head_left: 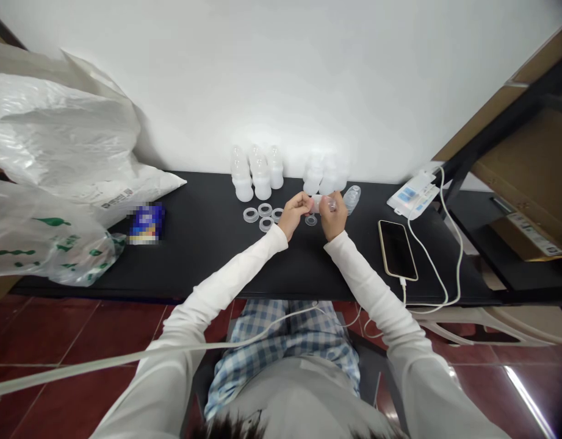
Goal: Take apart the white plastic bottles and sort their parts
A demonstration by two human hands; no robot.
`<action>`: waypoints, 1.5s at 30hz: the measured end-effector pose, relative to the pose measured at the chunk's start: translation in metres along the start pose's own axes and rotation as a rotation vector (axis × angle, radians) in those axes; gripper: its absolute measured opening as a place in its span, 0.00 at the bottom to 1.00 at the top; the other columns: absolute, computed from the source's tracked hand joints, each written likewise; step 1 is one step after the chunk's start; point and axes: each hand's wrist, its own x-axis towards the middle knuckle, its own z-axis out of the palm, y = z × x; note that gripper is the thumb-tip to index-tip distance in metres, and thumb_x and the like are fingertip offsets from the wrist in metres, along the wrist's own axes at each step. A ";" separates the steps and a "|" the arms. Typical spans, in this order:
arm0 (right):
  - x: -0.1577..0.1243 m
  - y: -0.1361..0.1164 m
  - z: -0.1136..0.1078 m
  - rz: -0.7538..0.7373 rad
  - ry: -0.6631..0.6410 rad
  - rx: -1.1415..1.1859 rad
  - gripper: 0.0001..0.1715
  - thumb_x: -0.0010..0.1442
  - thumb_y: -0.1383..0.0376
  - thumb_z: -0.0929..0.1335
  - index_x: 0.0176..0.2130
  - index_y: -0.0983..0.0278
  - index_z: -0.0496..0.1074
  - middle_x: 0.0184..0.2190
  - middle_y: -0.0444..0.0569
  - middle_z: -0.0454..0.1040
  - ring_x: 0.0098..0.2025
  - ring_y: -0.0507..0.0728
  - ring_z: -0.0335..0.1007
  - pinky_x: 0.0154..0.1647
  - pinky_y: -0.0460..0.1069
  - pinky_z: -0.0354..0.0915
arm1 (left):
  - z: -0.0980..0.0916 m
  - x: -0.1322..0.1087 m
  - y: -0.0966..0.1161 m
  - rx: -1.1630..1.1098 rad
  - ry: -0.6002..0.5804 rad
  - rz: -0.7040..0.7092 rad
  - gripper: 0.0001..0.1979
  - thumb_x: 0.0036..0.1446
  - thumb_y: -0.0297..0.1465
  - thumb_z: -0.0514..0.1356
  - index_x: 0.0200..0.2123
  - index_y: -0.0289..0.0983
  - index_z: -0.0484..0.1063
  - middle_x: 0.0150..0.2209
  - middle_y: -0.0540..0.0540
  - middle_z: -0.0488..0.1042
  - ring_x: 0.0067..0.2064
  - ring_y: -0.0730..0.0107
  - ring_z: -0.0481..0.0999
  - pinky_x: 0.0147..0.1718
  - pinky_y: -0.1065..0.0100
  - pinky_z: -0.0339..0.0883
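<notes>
My left hand (pixel 295 211) and my right hand (pixel 333 214) meet above the black table, fingers pinched on a small white and clear bottle part (pixel 316 203). Fingers cover much of it, so its exact shape is hidden. Below the hands lies a clear ring (pixel 310 220). Beside my right hand rests a clear dome-shaped cap (pixel 352 199). Several pale collar rings (pixel 265 210) lie left of my left hand. Behind them stand three white bottles with clear domed tops (pixel 261 177). More white bottles (pixel 313 175) stand behind my hands, looking blurred.
White plastic bags (pixel 61 134) fill the table's left end, near a blue packet (pixel 146 223). On the right lie a phone (pixel 398 250) with a white cable (pixel 439 268) and a white-blue package (pixel 413 194). Cardboard boxes (pixel 528 171) sit on a rack farther right. A white wall (pixel 281 73) rises behind.
</notes>
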 end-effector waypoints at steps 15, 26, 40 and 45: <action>0.017 0.011 -0.013 -0.670 -0.447 -0.284 0.22 0.65 0.50 0.66 0.49 0.61 0.73 0.36 0.53 0.74 0.41 0.60 0.72 0.46 0.55 0.71 | -0.030 0.019 0.016 -0.039 0.039 -0.320 0.19 0.56 0.23 0.59 0.16 0.36 0.58 0.17 0.53 0.56 0.20 0.79 0.55 0.22 0.71 0.49; 0.017 0.002 -0.025 -0.719 -0.637 -0.162 0.20 0.70 0.69 0.60 0.55 0.56 0.73 0.58 0.52 0.73 0.67 0.58 0.63 0.66 0.60 0.67 | -0.048 0.026 0.009 0.343 0.046 -0.158 0.22 0.56 0.31 0.61 0.13 0.39 0.58 0.14 0.52 0.57 0.20 0.76 0.55 0.25 0.66 0.53; 0.011 -0.002 -0.018 -0.568 -0.425 -0.028 0.22 0.66 0.55 0.63 0.55 0.64 0.66 0.56 0.61 0.71 0.60 0.63 0.68 0.59 0.62 0.69 | -0.043 0.021 0.010 0.219 0.081 -0.124 0.22 0.52 0.46 0.67 0.19 0.37 0.65 0.18 0.52 0.64 0.21 0.78 0.60 0.22 0.70 0.53; 0.006 -0.015 -0.019 -0.131 -0.422 0.080 0.27 0.67 0.46 0.59 0.51 0.63 0.65 0.33 0.48 0.76 0.32 0.55 0.75 0.39 0.52 0.73 | -0.031 0.003 0.015 0.256 0.072 0.114 0.20 0.55 0.46 0.66 0.24 0.38 0.65 0.22 0.53 0.65 0.26 0.76 0.65 0.28 0.70 0.61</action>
